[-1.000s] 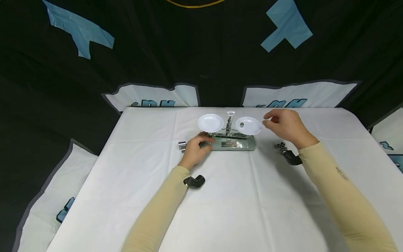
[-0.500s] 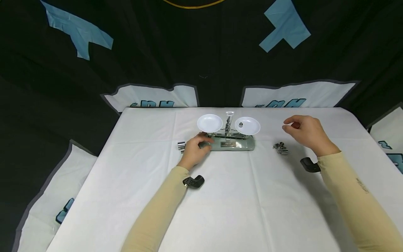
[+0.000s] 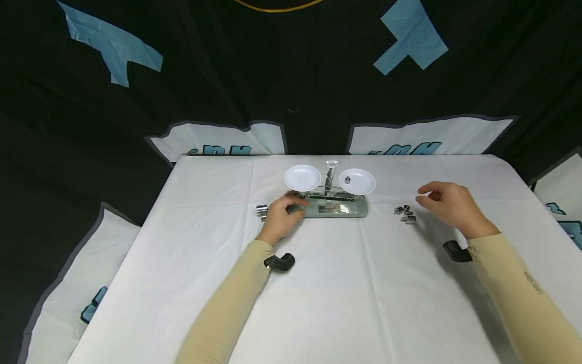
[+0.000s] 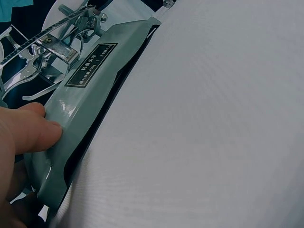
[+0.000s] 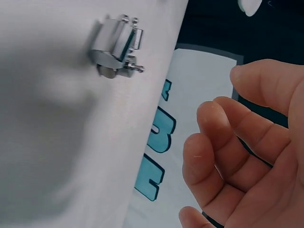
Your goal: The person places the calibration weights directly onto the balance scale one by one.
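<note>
A balance scale (image 3: 347,209) with a grey-green base stands near the back of the table. My left hand (image 3: 283,215) grips the base's left end, its thumb (image 4: 45,135) on the front face in the left wrist view; the other fingers are mostly hidden. The scale's left pan (image 3: 302,178) is bare, while the right pan (image 3: 364,186) bears one small metal weight (image 3: 347,179). My right hand (image 3: 454,207) hovers, fingers loosely curled and holding nothing, to the right of a cluster of metal weights (image 3: 408,219). That same cluster (image 5: 111,42) shows in the right wrist view.
Several shiny metal cylinders (image 3: 261,209) lie left of the scale, partly behind my left hand. White cloth covers the table (image 3: 327,283). A dark curtain (image 3: 318,76) hangs beyond the back edge.
My right hand has moved away from the right pan, rightward and towards me, uncovering the weight cluster. My left hand stays on the base.
</note>
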Available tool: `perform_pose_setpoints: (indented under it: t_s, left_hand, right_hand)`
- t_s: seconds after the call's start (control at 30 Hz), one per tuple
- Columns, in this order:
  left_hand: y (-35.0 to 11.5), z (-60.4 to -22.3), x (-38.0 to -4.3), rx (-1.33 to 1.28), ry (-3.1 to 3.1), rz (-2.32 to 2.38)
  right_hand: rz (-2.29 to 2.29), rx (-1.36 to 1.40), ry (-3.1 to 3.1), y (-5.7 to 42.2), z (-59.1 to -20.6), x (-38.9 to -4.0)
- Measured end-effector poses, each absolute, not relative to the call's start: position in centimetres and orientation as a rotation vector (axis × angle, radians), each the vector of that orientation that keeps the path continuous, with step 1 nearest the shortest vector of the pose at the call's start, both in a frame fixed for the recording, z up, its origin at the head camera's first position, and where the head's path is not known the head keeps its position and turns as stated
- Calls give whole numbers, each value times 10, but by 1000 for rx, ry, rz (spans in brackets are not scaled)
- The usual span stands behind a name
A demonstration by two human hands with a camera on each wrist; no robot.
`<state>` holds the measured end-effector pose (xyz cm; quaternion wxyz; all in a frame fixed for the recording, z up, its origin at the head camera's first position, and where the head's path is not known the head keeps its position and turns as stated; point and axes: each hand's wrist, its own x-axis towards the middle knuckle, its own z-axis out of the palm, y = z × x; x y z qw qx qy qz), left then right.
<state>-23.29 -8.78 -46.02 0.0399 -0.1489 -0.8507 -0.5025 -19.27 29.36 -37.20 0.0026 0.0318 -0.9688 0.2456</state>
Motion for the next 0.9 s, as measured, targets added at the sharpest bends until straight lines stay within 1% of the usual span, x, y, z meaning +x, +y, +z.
perform_pose_setpoints:
  t_s: [0.63, 0.9]
  left_hand:
    - [-88, -461, -234, -438, -2626, -1538]
    - [-88, -462, -234, -433, -2632, -1529]
  right_hand:
    - [672, 266, -3120, 285, -393, -192]
    - [657, 281, -3156, 282, -398, -191]
